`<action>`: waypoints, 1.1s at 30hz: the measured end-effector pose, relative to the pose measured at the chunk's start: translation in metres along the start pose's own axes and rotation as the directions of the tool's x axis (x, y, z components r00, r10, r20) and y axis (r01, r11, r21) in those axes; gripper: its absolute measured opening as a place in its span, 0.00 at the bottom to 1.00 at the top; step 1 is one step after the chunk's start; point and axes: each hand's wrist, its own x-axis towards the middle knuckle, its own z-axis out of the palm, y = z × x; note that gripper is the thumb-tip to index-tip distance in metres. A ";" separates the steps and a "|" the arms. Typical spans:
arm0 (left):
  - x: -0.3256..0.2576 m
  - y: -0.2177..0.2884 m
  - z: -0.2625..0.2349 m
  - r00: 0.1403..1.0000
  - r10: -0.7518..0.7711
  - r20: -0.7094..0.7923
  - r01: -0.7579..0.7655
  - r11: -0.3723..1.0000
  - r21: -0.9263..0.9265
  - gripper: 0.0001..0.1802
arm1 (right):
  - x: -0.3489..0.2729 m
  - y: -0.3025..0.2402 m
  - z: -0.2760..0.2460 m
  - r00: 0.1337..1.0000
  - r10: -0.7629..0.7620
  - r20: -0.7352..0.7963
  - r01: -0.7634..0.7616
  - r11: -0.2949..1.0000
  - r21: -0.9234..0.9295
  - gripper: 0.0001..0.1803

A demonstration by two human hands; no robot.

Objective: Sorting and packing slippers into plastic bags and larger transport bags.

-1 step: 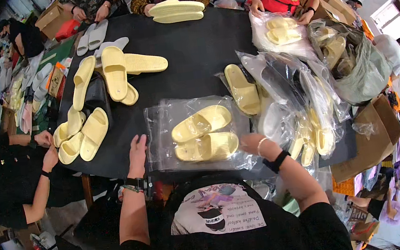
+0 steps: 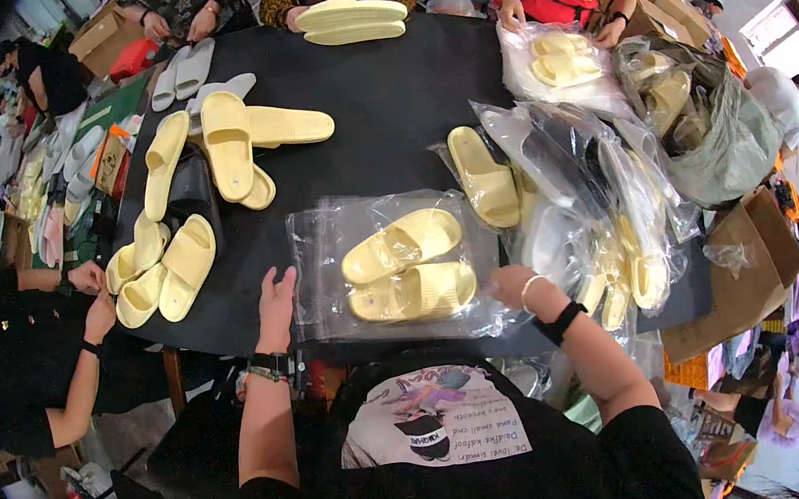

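A clear plastic bag [image 2: 322, 270] lies flat on the black table in front of me, with a pair of pale yellow slide sandals [image 2: 404, 245] inside. My left hand [image 2: 276, 306] is just off the bag's left edge, fingers apart and holding nothing. At the bag's right edge is my right hand [image 2: 520, 286], its fingers bunched and blurred; whether they grip the plastic cannot be made out. Right behind that hand, bagged sandals [image 2: 645, 278] form a heap. One yellow slide [image 2: 486, 177] rests beyond the bag, beside the heap.
Loose yellow slides [image 2: 229, 146] are piled at the far left, near grey slides [image 2: 194, 69]. A co-worker's hands [image 2: 97, 289] hold slides at the left edge. Across the table, people handle a yellow pair [image 2: 352, 21] and a bagged pair [image 2: 564, 58]. A cardboard box [image 2: 740, 270] stands at right.
My right hand has shifted slightly to the right along the bag's edge. My left hand has moved very little, and the bagged sandals lie almost exactly as before.
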 end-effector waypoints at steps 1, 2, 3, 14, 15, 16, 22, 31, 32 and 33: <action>0.001 0.001 0.003 1.000 -0.002 0.006 0.002 1.000 0.005 0.44 | -0.007 0.013 0.005 0.997 0.075 -0.029 -0.075 0.997 0.014 0.20; 0.005 0.001 0.007 1.000 0.011 0.020 -0.011 1.000 0.025 0.44 | -0.013 0.022 0.005 0.996 0.084 -0.025 -0.083 0.996 0.018 0.20; 0.007 0.000 0.010 0.999 0.025 0.034 -0.026 0.999 0.045 0.45 | -0.017 0.030 0.006 0.975 0.221 0.008 -0.220 0.975 -0.031 0.19; 0.017 -0.007 0.007 0.973 -0.223 0.063 0.227 0.971 -0.075 0.42 | -0.013 0.039 0.028 0.854 0.518 -0.049 -0.513 0.854 0.088 0.20; 0.014 -0.004 0.005 0.972 -0.227 0.061 0.231 0.970 -0.071 0.42 | -0.011 0.023 0.015 0.858 0.501 -0.118 -0.477 0.860 0.180 0.20; 0.010 0.001 0.004 0.966 -0.237 0.104 0.246 0.966 -0.085 0.36 | -0.010 0.010 0.007 0.851 0.491 -0.188 -0.436 0.859 0.270 0.20; 0.010 0.008 0.010 0.945 -0.208 0.253 0.250 0.957 -0.150 0.17 | 0.036 0.009 0.065 0.940 0.309 -0.143 -0.257 0.920 0.295 0.24; 0.003 0.034 0.031 0.946 0.158 0.284 -0.105 0.976 -0.193 0.08 | -0.002 -0.001 0.084 0.854 0.352 -0.383 -0.031 0.770 0.638 0.27; 0.003 0.037 0.034 0.933 0.191 0.304 -0.150 0.977 -0.153 0.08 | -0.010 -0.002 0.080 0.837 0.399 -0.375 -0.083 0.770 0.632 0.28; 0.005 0.036 0.035 0.931 0.194 0.310 -0.153 0.977 -0.151 0.08 | -0.015 0.001 0.083 0.833 0.405 -0.377 -0.085 0.767 0.636 0.28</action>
